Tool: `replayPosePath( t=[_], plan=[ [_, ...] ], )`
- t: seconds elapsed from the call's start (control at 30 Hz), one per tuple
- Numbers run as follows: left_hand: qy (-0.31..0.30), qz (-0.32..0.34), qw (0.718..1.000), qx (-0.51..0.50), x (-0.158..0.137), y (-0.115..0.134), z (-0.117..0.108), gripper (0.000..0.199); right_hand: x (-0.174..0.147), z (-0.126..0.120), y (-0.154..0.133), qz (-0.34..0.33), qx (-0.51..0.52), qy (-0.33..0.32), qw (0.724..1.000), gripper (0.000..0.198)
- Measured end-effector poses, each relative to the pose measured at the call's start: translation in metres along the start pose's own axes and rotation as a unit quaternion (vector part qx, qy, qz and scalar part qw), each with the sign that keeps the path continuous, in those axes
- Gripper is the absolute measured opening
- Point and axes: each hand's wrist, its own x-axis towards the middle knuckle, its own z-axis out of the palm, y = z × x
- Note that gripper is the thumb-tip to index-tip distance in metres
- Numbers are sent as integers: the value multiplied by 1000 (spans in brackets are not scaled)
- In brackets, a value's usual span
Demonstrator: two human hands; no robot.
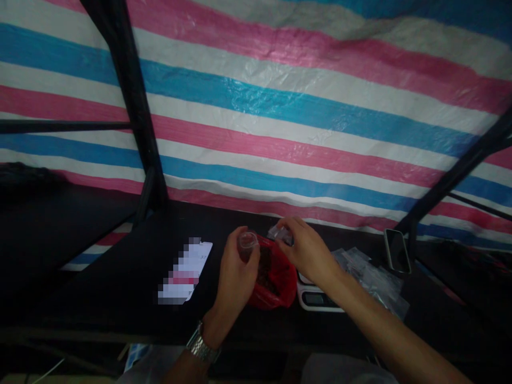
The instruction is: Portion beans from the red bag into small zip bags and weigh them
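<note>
My left hand is closed around a small clear plastic cup, held over the left rim of an open red plastic bag. Inside that bag lies dark, loose material that I cannot make out exactly. Beyond the bag's back rim, the fingers of my right hand pinch a small clear plastic bag. A white digital scale sits just right of the red bag, partly hidden under my right hand and forearm.
Several clear plastic bags lie in a pile right of the scale. A phone rests by the right frame post. Left of my hands, a pale, pixelated flat item lies on the black table. Striped sheeting hangs behind.
</note>
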Motion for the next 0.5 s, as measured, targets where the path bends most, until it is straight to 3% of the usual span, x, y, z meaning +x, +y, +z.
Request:
replayPosePath(
  t=[0.13, 0.23, 0.37, 0.5],
  plan=[
    [100, -29, 994, 16, -1, 6, -16, 42, 2, 28, 0, 66, -34, -152, 986, 12],
    [66, -88, 993, 37, -6, -1, -18, 43, 4, 48, -1, 86, -37, -142, 985, 19],
    [-12, -167, 982, -92, -8, -13, -12, 38, 10, 67, 3, 101, 15, -141, 985, 23],
    [12, -210, 960, -183, -2, -24, -9, 40, 16, 78, 11, 106, 117, -163, 974, 19]
  ],
)
